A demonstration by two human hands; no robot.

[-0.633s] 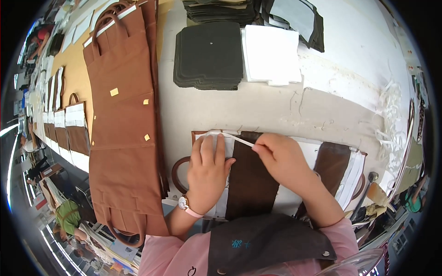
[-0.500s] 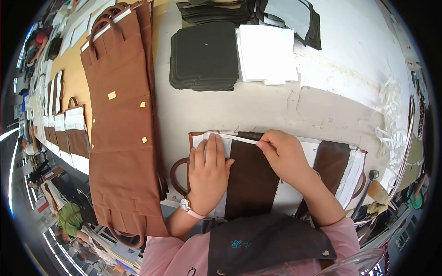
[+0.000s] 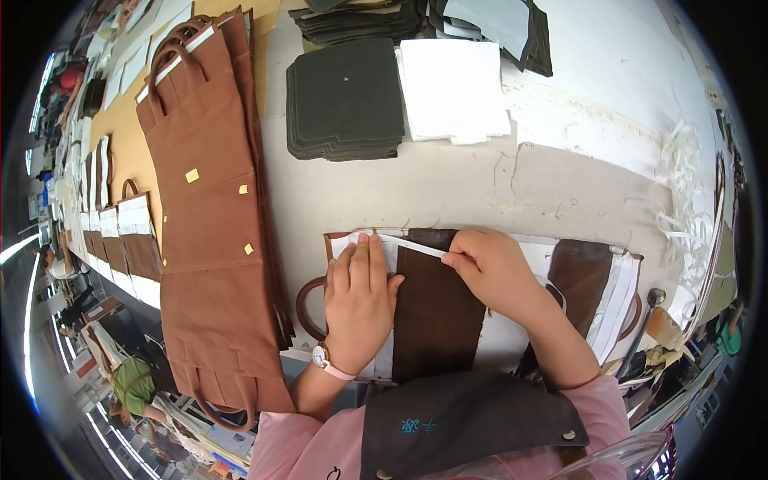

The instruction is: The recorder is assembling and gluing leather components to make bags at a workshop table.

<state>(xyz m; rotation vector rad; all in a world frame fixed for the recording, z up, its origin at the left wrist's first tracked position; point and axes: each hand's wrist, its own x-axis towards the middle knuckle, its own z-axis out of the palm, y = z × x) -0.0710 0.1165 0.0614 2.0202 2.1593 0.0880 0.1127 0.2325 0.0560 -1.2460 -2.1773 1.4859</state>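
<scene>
A flat bag panel of dark brown and white pieces lies on the table in front of me, with a brown loop handle at its left end. My left hand presses flat on the panel's left part, fingers together, a pink-strapped watch on the wrist. My right hand pinches a thin white strip that runs along the panel's top edge toward the left corner. The strip lifts slightly off the panel near my fingers.
A long stack of brown bags with handles lies to the left. Farther back sit a pile of black cut pieces and white sheets. Loose white strips litter the right side of the white table.
My right hand has drawn the white strip further to the right along the top edge. The left hand stays pressed on the panel.
</scene>
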